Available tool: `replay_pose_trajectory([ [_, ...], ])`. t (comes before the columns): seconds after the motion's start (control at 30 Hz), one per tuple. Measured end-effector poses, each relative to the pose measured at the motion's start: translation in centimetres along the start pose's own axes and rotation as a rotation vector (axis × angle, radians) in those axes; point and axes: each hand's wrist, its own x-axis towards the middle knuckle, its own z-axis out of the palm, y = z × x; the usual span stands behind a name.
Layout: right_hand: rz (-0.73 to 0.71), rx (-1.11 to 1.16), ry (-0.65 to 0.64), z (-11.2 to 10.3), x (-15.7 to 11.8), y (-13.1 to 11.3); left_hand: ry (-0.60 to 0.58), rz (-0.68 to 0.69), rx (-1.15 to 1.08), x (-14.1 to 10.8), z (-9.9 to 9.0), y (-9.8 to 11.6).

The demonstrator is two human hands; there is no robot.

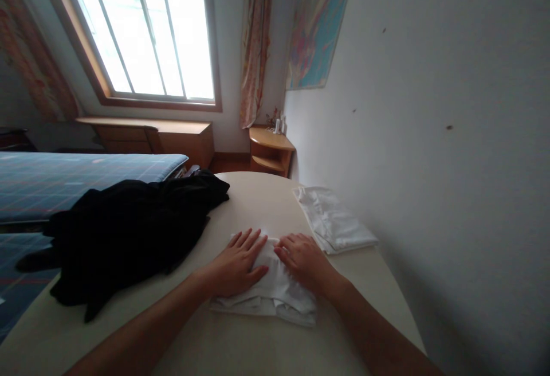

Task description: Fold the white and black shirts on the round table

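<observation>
A folded white garment (277,293) lies on the cream-coloured table (258,192), in front of me. Spread flat on its left side is my left hand (240,267), fingers apart and thumb pointing inward. My right hand (303,261) rests palm down on the right side of the same garment, its fingers slightly bent and not closed round anything. The part of the cloth under both palms is hidden. Close beyond my right hand lies another folded white garment (339,224), near the wall.
A heap of black clothing (133,232) covers the table's left side and hangs over its edge. Beyond it is a bed with a blue checked cover (86,181). The white wall (429,192) runs along the right. A wooden corner shelf (270,140) and a desk (189,129) stand under the window side.
</observation>
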Motion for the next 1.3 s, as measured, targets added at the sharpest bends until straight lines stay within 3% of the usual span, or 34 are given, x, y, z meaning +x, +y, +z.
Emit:
replay_pose_trajectory([
  [0.13, 0.144, -0.009, 0.049, -0.5, 0.1, -0.3, -0.011, 0.057, -0.031, -0.9, -0.8, 0.8],
  [0.33, 0.133, 0.08, -0.004, 0.0, -0.3, -0.4, -0.116, 0.079, -0.041, -2.0, 0.6, 2.5],
  [0.6, 0.331, 0.124, 0.0, -0.1, -0.2, 1.3, -0.024, 0.231, -0.083, -1.6, -0.2, 3.5],
  [0.77, 0.479, 0.083, 0.065, -0.5, -0.2, 2.5, -0.049, 0.271, -0.085, -1.9, 1.1, 4.6],
  [1.0, 0.418, 0.216, 0.007, -0.4, -0.3, 2.9, -0.052, 0.364, -0.052, -1.5, 1.3, 4.2],
  [1.3, 0.427, 0.263, 0.174, -1.3, -0.1, 3.8, 0.115, 0.252, -0.022, 0.1, 2.1, 2.4],
])
